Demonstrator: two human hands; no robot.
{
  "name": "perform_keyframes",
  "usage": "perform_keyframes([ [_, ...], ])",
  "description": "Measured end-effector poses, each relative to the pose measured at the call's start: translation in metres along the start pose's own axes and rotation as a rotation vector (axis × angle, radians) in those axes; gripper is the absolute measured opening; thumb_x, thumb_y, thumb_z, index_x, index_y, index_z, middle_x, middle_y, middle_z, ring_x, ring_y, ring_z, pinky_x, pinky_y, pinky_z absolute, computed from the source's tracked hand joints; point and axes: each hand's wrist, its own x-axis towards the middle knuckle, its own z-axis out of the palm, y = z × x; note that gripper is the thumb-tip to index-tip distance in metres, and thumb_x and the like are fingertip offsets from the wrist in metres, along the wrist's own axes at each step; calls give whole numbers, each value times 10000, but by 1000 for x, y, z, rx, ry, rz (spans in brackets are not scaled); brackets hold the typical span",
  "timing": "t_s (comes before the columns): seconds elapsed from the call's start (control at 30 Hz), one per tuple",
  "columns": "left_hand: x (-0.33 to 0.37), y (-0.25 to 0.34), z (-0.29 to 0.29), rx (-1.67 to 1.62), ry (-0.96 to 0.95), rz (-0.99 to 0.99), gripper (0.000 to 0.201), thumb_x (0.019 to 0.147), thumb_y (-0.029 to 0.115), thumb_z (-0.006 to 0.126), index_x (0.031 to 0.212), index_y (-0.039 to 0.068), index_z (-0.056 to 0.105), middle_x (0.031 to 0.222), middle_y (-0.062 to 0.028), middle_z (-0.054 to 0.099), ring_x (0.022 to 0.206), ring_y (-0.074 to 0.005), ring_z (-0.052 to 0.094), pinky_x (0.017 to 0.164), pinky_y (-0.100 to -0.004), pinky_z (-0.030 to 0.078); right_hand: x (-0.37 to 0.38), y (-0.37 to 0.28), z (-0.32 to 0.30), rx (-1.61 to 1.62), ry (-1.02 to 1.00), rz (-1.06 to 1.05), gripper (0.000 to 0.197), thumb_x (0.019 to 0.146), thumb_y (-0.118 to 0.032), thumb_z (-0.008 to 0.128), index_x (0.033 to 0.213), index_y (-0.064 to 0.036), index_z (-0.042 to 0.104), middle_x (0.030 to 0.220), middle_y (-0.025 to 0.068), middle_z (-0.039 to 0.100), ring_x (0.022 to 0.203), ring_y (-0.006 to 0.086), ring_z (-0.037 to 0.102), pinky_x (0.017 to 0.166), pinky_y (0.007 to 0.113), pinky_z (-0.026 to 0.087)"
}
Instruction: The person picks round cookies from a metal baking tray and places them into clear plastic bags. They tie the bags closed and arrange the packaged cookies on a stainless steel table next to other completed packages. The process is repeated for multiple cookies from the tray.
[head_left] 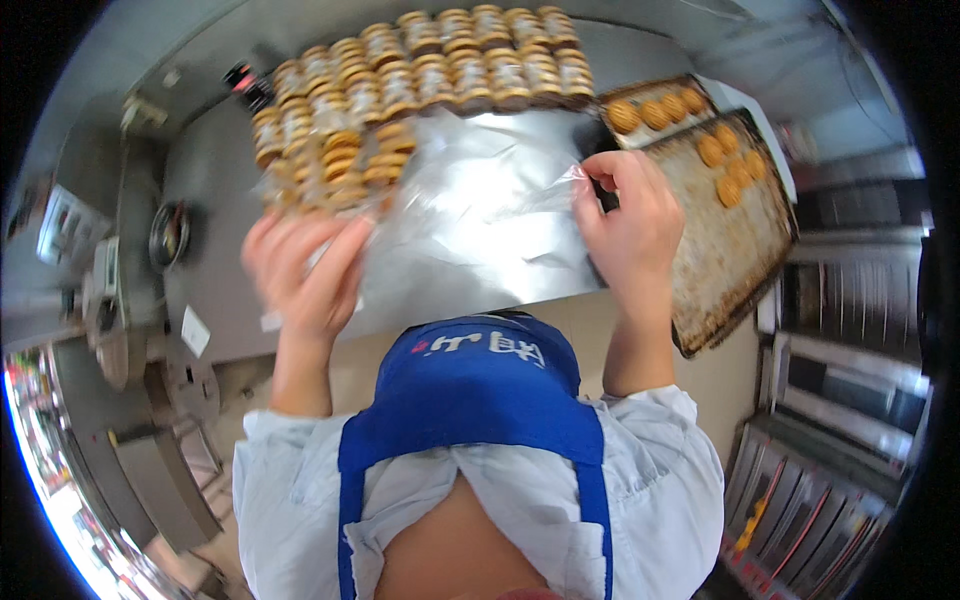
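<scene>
A thin sheet of clear plastic film (440, 165) stretches between my hands over the metal table; whether it is a bag I cannot tell. My right hand (635, 210) pinches its right end between thumb and forefinger. My left hand (305, 265), blurred by motion, has its fingers closed at the film's left end. Just beyond my left hand stand short stacks of round golden cookies (342, 160), partly behind the film and fingers. Farther back, several rows of similar cookie stacks (435, 80) in clear wrapping line the table's far side.
The shiny metal table (500, 260) reaches to my blue apron (480, 380). On the right, a worn baking tray (720, 260) holds several loose cookies, with a smaller tray (655, 137) behind it. A round dark dish (170, 236) and a white card (195, 332) lie at the left.
</scene>
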Motion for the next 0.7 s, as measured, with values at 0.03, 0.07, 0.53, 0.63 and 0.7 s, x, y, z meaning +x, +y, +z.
perform_keyframes([
  [0.03,-1,6,-5,-29,95,50,121,788,108,699,894,142,652,833,-48,582,818,-207,567,852,-383,455,2,9,-5,124,256,-238,114,745,-136,724,760,-118,613,719,51,608,660,249,599,563,372,466],
  [0.07,-3,16,8,-198,247,69,140,775,120,712,902,157,665,881,-34,600,812,-211,570,820,-398,447,-3,12,-6,194,428,-360,143,697,-120,746,775,-119,627,666,32,586,568,232,570,498,353,439],
  [0.53,-53,98,128,-1373,-1213,-1236,297,748,150,766,727,86,477,807,-46,634,759,-147,587,719,-287,472,-45,492,5,-490,-29,873,820,750,-446,740,1341,19,417,1281,222,528,1179,341,523,969,429,443],
  [0.63,-24,106,132,-1692,-1112,-1196,263,760,109,746,759,90,484,848,-77,644,855,-176,601,783,-300,467,-40,514,9,-442,-88,925,940,695,-452,773,1376,35,344,1289,218,510,1192,358,498,1003,425,414],
  [0.7,-16,107,135,-1771,-1088,-1213,218,768,100,722,804,77,508,926,-125,661,928,-213,606,833,-314,457,-34,509,1,-439,-37,873,952,680,-438,785,1382,25,340,1297,210,500,1193,357,489,1015,417,402],
])
